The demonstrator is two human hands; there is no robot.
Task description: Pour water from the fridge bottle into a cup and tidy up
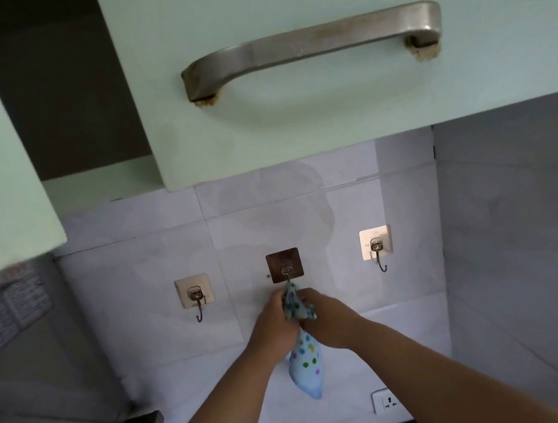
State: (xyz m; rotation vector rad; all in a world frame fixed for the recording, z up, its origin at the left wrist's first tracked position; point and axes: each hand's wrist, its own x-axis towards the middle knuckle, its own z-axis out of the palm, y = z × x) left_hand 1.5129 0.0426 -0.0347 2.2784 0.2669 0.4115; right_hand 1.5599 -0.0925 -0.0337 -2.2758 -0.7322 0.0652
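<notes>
- Cloth (pixel 305 363), pale blue with coloured spots, hangs bunched against the tiled wall (pixel 159 265), its top corner reaching the middle hook (pixel 284 266) on a dark square plate; whether it is looped over the hook I cannot tell.
- My left hand (pixel 275 322) is clenched round the upper part of the cloth from the left.
- My right hand (pixel 327 320) grips the same bunch from the right, the two hands touching around the fabric just beneath the hook.
- The cloth's loose tail drops below my wrists to a point.
- Two more hooks flank the middle one: the left hook (pixel 195 294) and the right hook (pixel 376 247), both bare, each on a pale plate.
- Above, a mint-green cupboard door (pixel 296 123) carries a metal handle (pixel 315 42), grimy at both feet.
- A wall socket (pixel 385 401) sits low on the tiles, to the right of my right forearm.
</notes>
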